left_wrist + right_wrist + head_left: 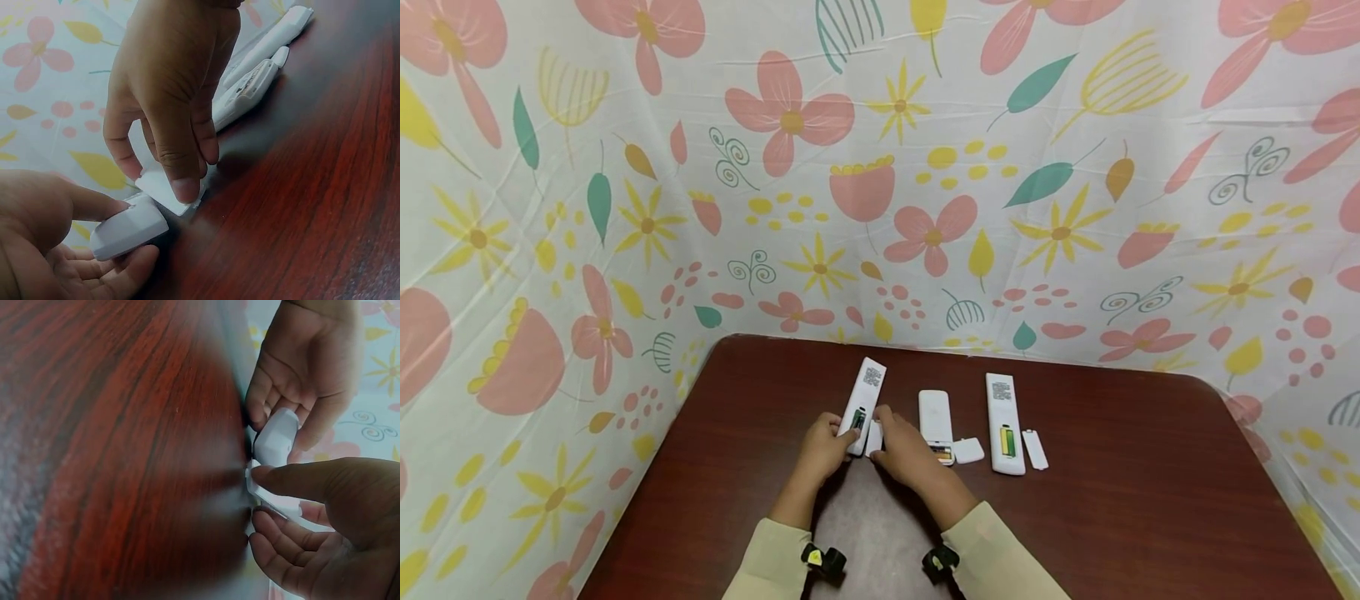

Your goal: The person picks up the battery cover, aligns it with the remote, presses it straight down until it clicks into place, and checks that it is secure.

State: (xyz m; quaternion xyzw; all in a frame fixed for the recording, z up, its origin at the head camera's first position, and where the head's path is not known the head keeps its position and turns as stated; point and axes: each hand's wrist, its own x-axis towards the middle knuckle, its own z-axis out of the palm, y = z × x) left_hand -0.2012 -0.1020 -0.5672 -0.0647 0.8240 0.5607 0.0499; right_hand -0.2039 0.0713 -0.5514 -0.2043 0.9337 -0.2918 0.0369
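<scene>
My left hand (825, 447) holds the lower end of a white remote control (871, 379), thumb on top and fingers at its side. The remote lies back up, and its open battery compartment (858, 419) shows something dark green inside. My right hand (910, 454) pinches a white battery cover (875, 438) just beside that remote. In the left wrist view the cover (164, 192) is tilted next to the remote's end (130, 228). The right wrist view shows the thumb on the cover (281, 503), with the remote (277, 437) in the left hand beyond.
To the right lies a shorter white remote (934, 410) with batteries showing and its cover (968, 451) beside it. Further right is a long white remote (1002, 408) with a green-and-yellow battery (1007, 442) and a loose cover (1036, 450). A flowered cloth (925, 167) hangs behind the brown table (1120, 500).
</scene>
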